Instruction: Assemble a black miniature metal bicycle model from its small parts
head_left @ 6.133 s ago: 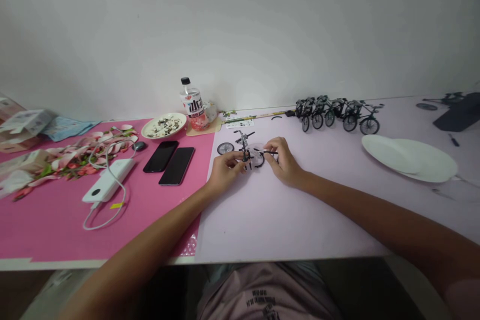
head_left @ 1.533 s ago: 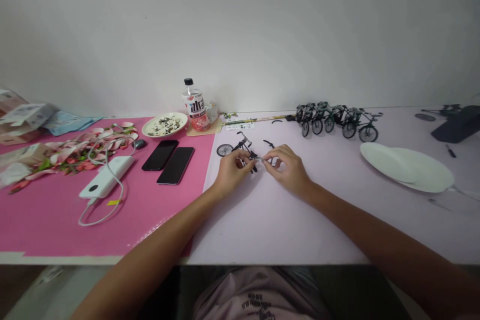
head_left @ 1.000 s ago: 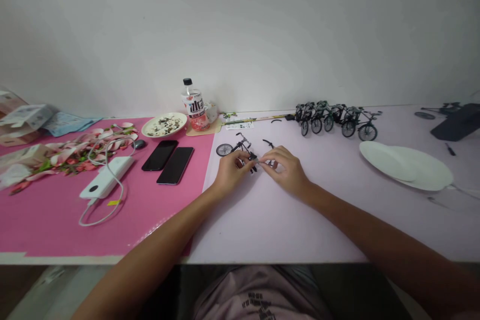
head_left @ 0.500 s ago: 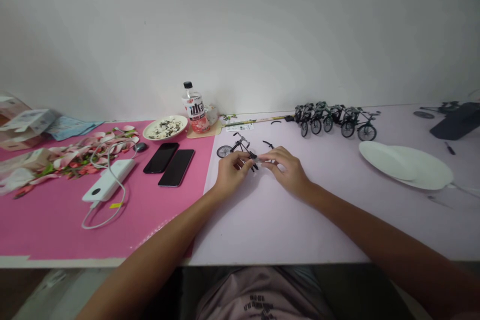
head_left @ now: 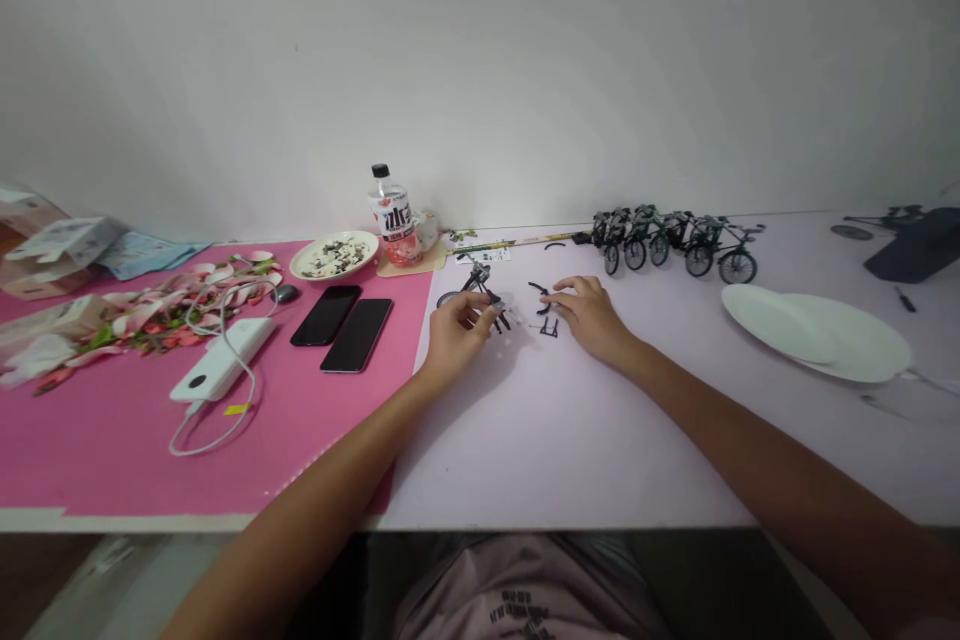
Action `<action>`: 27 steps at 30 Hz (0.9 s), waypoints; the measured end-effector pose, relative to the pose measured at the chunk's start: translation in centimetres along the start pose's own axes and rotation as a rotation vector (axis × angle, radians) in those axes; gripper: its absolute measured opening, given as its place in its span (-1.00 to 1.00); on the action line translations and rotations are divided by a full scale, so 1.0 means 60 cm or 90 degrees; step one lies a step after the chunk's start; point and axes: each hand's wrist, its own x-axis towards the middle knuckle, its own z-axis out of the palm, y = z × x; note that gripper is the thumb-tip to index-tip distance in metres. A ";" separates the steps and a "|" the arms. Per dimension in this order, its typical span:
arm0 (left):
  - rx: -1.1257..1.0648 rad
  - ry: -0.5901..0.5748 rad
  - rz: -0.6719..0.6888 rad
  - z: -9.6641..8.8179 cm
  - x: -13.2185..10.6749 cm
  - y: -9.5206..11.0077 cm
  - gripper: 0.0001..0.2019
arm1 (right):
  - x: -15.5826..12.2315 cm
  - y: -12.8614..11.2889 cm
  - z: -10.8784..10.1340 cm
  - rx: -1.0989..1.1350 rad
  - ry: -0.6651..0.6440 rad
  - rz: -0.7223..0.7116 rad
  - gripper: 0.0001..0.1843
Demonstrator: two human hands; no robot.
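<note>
My left hand (head_left: pixel 452 335) is closed round a small black model bicycle frame (head_left: pixel 481 287) and holds it just above the pale table (head_left: pixel 570 420). My right hand (head_left: pixel 592 313) lies to its right, fingers reaching toward loose black parts (head_left: pixel 541 295) on the table. A small black bracket (head_left: pixel 549 328) sits between the two hands. I cannot make out whether the right fingers pinch a part.
Several finished model bicycles (head_left: pixel 675 238) stand in a row at the back. White plates (head_left: pixel 817 330) lie to the right. On the pink mat (head_left: pixel 150 420) are two phones (head_left: pixel 343 324), a power bank (head_left: pixel 217 372), a dish (head_left: pixel 334 255) and a bottle (head_left: pixel 394 216).
My hands have come apart. The right hand has let go of the frame and slid right and back toward the loose parts. The left hand has tilted the frame up.
</note>
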 end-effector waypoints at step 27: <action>-0.133 0.001 -0.090 -0.029 0.028 0.024 -0.60 | -0.013 -0.094 -0.047 0.384 -0.171 0.131 -0.79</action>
